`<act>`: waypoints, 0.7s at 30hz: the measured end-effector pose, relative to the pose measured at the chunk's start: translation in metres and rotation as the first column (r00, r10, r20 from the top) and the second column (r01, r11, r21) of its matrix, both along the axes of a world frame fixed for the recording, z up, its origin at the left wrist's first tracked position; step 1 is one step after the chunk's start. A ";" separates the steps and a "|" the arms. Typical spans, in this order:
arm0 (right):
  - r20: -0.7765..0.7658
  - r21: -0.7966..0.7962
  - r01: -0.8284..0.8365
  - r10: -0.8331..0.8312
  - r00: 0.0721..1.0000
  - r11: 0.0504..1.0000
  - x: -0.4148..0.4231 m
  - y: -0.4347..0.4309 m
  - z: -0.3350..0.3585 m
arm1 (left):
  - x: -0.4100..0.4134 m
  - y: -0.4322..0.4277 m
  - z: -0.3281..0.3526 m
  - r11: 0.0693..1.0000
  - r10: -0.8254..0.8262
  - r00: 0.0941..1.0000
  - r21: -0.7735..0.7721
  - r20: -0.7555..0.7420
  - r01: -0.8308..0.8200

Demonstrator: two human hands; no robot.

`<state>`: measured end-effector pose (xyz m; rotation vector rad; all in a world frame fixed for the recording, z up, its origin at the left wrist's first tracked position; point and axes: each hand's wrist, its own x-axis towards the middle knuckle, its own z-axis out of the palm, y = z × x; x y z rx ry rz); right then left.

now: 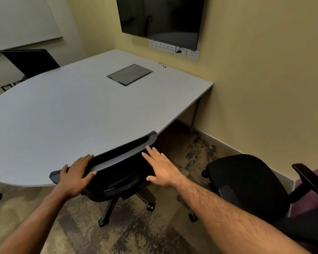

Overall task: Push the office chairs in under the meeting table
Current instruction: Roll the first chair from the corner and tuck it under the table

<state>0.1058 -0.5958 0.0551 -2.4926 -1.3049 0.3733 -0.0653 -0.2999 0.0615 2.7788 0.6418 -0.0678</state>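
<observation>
- The near chair [117, 162] stands straight ahead of the person at the table [81, 110], with its seat under the top and its backrest just beside the near edge.
- The backrest's top rail runs from lower left to upper right, roughly along the table edge, so any further push would go forward and square to it.
- The left hand [75, 176] lies flat on the left end of the rail with straight fingers, pressing rather than gripping.
- The right hand [160, 167] is spread with straight fingers by the right part of the backrest and holds nothing; whether it touches the backrest is hard to tell from this angle.
- This chair looks about as far in as it will go.
- A second chair [246, 184] stands well clear of the table at the right, near the wall, and has not been pushed in. The right hand is the nearer one to it.
- Between that chair and the table lie open carpet and a table leg [195, 114], which its path should miss.
- A third chair [31, 61] sits at the far side. A TV [162, 19] hangs above the table.
</observation>
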 end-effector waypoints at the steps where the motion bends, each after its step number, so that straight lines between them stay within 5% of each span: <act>1: 0.008 -0.003 -0.002 0.002 1.000 1.000 0.002 -0.017 -0.004 | 0.004 -0.019 -0.001 1.000 0.006 0.999 0.019 0.038 -0.007; 5: 0.029 -0.094 0.024 -0.021 0.999 0.995 0.004 -0.067 -0.020 | 0.011 -0.075 -0.010 0.997 0.060 0.985 0.028 0.163 -0.065; 10: 0.032 -0.190 0.092 -0.088 0.996 0.977 0.017 -0.153 -0.035 | 0.050 -0.165 -0.014 0.994 -0.078 0.979 0.092 0.189 0.062; 21: 0.030 -0.224 0.449 -0.454 0.890 0.865 0.037 -0.286 -0.039 | 0.173 -0.305 -0.011 0.856 -0.515 0.853 -0.010 -0.081 0.516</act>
